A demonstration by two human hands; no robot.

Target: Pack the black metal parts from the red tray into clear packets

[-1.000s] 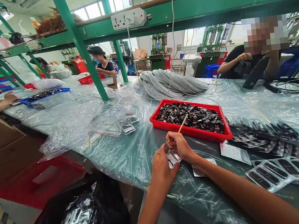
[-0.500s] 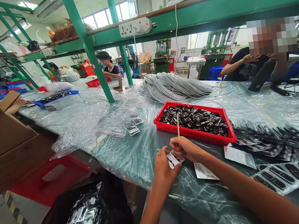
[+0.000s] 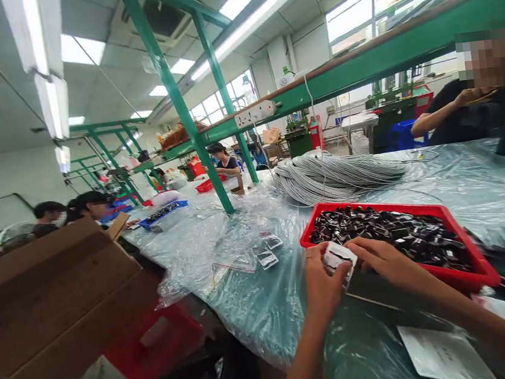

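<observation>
My left hand and my right hand meet just in front of a red tray and both pinch a small white packet between them. A thin wooden stick lies flat on the plastic-covered table under my right wrist. The tray is full of small black parts. One flat white pouch rests on the table near my right forearm.
A coil of grey cable lies behind the tray. Loose plastic bags sit to the left, a cardboard box and a red crate beside the table. Other people work across and along the table under green shelving.
The camera has tilted up and turned left. The stick that my right hand held upright now lies on the table, and both hands have lifted the packet towards the tray.
</observation>
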